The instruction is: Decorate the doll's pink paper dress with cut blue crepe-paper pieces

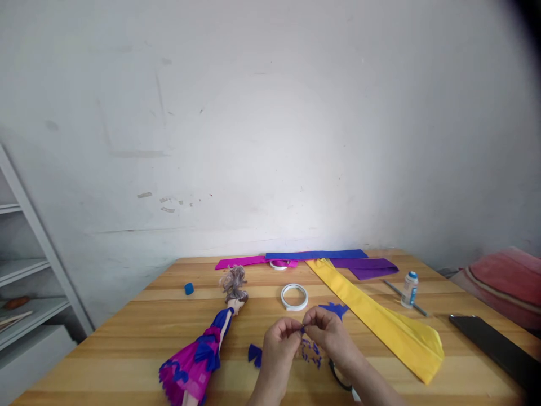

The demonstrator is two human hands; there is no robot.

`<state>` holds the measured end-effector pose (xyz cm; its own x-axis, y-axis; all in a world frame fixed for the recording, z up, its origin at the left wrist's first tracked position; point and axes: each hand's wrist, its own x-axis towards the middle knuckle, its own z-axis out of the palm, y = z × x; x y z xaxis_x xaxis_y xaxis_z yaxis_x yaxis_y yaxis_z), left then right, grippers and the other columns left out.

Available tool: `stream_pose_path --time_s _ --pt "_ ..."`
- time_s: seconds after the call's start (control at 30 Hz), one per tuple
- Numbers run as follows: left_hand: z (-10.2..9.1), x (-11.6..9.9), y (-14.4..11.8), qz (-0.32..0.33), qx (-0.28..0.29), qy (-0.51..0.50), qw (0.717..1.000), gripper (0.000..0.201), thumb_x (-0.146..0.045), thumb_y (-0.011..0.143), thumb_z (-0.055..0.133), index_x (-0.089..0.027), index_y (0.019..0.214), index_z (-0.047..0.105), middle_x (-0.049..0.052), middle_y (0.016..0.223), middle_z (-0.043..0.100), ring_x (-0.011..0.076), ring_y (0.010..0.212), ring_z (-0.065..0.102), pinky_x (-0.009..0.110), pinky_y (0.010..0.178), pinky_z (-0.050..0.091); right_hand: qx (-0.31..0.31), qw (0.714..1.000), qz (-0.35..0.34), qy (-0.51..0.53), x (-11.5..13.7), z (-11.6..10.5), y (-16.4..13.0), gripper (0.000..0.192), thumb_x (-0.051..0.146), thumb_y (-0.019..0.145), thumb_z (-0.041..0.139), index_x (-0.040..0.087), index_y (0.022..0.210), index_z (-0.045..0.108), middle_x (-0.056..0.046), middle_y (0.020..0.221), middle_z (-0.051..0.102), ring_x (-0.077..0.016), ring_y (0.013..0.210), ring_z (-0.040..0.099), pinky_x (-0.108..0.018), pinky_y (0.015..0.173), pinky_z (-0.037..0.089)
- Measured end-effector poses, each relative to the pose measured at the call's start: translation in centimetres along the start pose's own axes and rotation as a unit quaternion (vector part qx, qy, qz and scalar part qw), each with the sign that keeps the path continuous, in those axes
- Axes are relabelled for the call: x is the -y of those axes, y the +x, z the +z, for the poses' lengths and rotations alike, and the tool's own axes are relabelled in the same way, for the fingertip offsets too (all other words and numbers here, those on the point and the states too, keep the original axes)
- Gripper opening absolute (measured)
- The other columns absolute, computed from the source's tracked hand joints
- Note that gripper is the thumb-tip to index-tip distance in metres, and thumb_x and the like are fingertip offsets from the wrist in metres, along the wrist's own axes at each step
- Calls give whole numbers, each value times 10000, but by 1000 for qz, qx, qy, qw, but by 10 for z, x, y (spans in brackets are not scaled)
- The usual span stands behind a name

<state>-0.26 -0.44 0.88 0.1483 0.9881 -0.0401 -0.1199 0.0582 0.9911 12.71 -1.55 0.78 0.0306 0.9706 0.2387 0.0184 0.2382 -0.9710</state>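
My left hand (279, 344) and my right hand (330, 334) meet above the table, thumbs and fingertips pinched together. Between them shows a tiny bit of dark blue paper (302, 330), mostly hidden by the fingers. Small blue scraps (311, 354) lie scattered just below. A fan-shaped blue piece (254, 354) is left of my left hand, and a larger blue cutout (335, 309) lies beyond my right. Under my right wrist, a dark loop like a scissors handle (339, 379) is partly covered. To the left lies a doll (207, 349) in a magenta and blue dress.
A white tape roll (295, 297) lies ahead of my hands. Yellow (372, 313), blue (316, 255), purple (372, 267) and magenta (240, 261) strips stretch behind. A glue bottle (409, 290), grey stick (418, 308) and black phone (492, 344) are right; a blue cap (189, 288) is left.
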Motion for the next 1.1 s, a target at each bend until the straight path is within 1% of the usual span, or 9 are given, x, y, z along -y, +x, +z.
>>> stream_pose_path --time_s 0.13,0.23,0.47,0.7,0.9,1.1 --pt "2 -5 -3 5 -14 -16 1000 128 -162 546 589 -133 666 620 -31 500 537 71 424 410 188 410 316 8 1000 -7 6 1 1 -1 83 89 612 512 158 652 534 57 551 447 -78 509 372 -192 482 275" --pt "2 -7 -5 8 -8 -22 1000 128 -164 546 599 -133 670 618 -33 504 539 66 411 401 186 400 307 7 1000 0 11 3 2 -1 84 96 603 512 163 650 531 59 548 446 -81 503 375 -195 481 275" --pt "-1 -1 -3 8 -5 -39 999 164 -241 572 641 -128 690 617 -13 519 553 80 432 436 191 401 315 13 1000 17 12 8 2 -3 79 108 599 501 167 645 527 58 540 460 -80 495 383 -193 478 274" --pt "-4 3 -3 5 22 -97 995 119 -206 585 617 -136 681 610 -16 529 555 79 448 438 199 429 315 11 1000 26 8 8 2 -3 53 132 608 523 170 643 533 58 536 474 -86 489 398 -198 483 285" --pt "-3 1 -4 3 17 -121 992 84 -177 575 604 -142 651 610 -28 499 535 77 448 436 202 449 302 11 1000 12 -9 3 1 -2 52 128 627 505 168 650 530 58 543 455 -80 493 383 -192 477 278" --pt "-2 0 -4 -2 15 -123 992 121 -182 554 635 -135 664 621 -17 532 556 82 477 458 205 472 324 1 1000 -3 -27 3 1 -2 67 116 617 491 173 631 523 54 541 470 -85 502 401 -192 487 296"
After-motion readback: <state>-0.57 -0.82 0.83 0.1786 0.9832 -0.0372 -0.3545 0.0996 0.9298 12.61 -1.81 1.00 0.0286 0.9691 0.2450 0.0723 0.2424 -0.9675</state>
